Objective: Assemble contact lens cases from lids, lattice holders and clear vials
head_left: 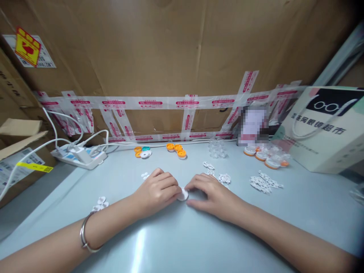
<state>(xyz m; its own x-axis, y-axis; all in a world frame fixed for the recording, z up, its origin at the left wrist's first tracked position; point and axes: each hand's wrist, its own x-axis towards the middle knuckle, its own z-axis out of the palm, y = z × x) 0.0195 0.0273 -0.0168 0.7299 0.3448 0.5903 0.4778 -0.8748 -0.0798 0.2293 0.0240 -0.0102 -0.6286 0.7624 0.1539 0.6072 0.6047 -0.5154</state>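
Observation:
My left hand (pixel 157 190) and my right hand (pixel 211 194) rest on the pale table (pixel 176 242), fingertips meeting over a small white round disc (pixel 182 195). Both hands have curled fingers pinching that disc between them. A metal bangle (pixel 84 237) circles my left wrist. Small white plastic pieces (pixel 100 203) lie by my left forearm, and more white pieces (pixel 224 177) sit just beyond my right hand.
Orange and white discs (pixel 176 148) and a teal one (pixel 146 148) lie at the back. More orange-rimmed discs (pixel 265 156), clear pieces (pixel 216 148), white sprues (pixel 264 183), a power strip (pixel 81 156), a paper bag (pixel 324 129) and cardboard boxes (pixel 159 49) surround the table.

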